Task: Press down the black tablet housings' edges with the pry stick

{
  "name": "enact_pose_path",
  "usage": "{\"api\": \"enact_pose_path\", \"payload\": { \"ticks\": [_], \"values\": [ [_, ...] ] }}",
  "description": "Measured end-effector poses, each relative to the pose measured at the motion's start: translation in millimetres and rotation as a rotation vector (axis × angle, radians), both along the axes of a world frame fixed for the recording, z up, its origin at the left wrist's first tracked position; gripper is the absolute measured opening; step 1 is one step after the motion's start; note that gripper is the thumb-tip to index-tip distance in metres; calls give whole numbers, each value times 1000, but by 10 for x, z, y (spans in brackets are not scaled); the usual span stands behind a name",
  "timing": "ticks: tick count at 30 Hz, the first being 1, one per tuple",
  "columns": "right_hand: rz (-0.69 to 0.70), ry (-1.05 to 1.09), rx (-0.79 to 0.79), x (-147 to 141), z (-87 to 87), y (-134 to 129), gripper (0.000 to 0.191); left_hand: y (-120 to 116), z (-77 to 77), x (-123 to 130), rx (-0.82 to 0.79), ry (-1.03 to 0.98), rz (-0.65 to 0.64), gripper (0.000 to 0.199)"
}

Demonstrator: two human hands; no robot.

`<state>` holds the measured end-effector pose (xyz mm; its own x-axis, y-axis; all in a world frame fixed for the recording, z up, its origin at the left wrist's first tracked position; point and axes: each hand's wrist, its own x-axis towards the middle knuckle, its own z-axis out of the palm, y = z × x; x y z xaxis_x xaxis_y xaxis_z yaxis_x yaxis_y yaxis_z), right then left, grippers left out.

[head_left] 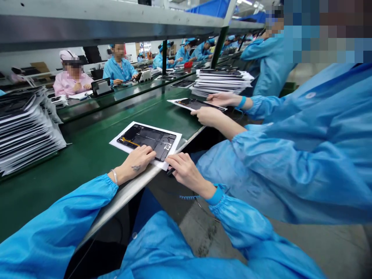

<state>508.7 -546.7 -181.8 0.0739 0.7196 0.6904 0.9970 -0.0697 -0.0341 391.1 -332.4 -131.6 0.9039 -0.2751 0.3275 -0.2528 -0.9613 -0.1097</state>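
white markings on device, unreadably small

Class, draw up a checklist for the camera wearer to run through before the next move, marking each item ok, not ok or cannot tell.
1. Device lying within the sheet: ok.
2. Left hand at the device's near edge: ok.
3. Dark tool in the right hand: ok.
4. Orange strip fully fastened: cannot tell.
5. Left stack apart from the sheet: ok.

Grey overhead shelf, blue bin above it, person in pink, small red box
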Motion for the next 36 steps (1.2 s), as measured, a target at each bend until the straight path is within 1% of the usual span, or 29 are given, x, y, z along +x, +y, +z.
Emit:
{"api": "enact_pose_path", "payload": {
  "ticks": [2, 4, 7, 9, 13, 15, 18, 21, 22, 24, 27, 29, 30, 31, 33, 34, 36],
  "values": [
    [-5, -6, -1, 62, 29, 25, 42, 11, -7, -89, -58, -2, 9, 24],
    [9, -11, -15, 143, 74, 68, 39, 31, -14, -225, -131, 3, 15, 25],
    [68, -26, -63, 273, 171, 148, 22, 81, -17, -479, -276, 17, 48, 26],
    [124, -41, -105, 340, 241, 192, 17, 125, -10, -648, -397, 23, 104, 26],
    [238, -90, -191, 380, 351, 235, 27, 219, 30, -875, -704, 35, 271, 29],
    [271, -119, -222, 350, 395, 252, 30, 254, 57, -911, -895, 75, 362, 35],
    [285, -146, -234, 244, 488, 310, 29, 271, 98, -889, -1206, 224, 456, 52],
    [277, -151, -205, 74, 622, 431, 23, 249, 141, -813, -1476, 347, 477, 65],
    [280, -155, -196, 4, 667, 484, 21, 242, 155, -779, -1549, 352, 473, 66],
    [306, -174, -187, -152, 735, 597, 18, 242, 180, -705, -1666, 310, 461, 61],
    [377, -223, -200, -425, 748, 747, 15, 278, 214, -634, -1760, 176, 487, 49],
    [426, -249, -217, -620, 700, 810, 14, 304, 239, -676, -1778, 94, 535, 45],
    [445, -261, -231, -716, 668, 828, 14, 312, 254, -739, -1779, 64, 563, 46],
    [464, -264, -239, -809, 637, 836, 13, 315, 271, -831, -1779, 44, 592, 48],
    [518, -220, -217, -976, 596, 830, 8, 320, 309, -1105, -1778, 21, 654, 52],
    [562, -163, -173, -1049, 593, 818, 12, 326, 329, -1280, -1773, 14, 696, 53],
    [680, 9, -12, -1177, 625, 781, 28, 353, 366, -1673, -1748, 7, 811, 58]
  ]
}}
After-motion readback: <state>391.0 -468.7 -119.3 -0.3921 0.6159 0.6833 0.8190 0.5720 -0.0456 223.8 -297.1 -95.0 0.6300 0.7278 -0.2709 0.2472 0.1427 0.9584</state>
